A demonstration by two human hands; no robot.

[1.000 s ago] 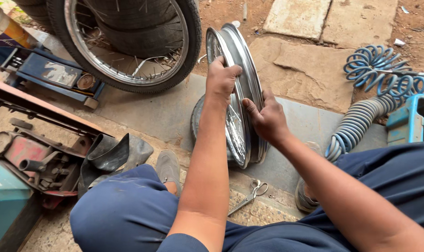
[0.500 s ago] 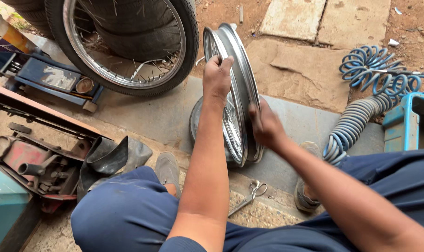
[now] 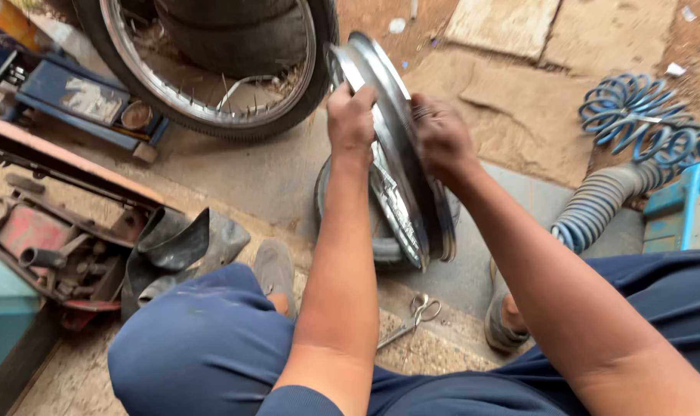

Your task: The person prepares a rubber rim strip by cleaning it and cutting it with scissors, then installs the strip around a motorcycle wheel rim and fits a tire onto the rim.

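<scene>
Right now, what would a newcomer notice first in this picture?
In the centre, the left hand and right hand grip a shiny spoked metal wheel rim standing upright on the concrete. Behind it leans a black tyred wheel; a coiled blue air hose lies at right.

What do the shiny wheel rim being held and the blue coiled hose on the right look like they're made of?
The round silver wheel rim, gripped by the left hand and right hand, looks like polished or chromed metal, since it gives bright reflections. The blue coiled hose appears to be flexible plastic, with a smooth, evenly coloured surface in springy loops, though rubber is possible.
</scene>
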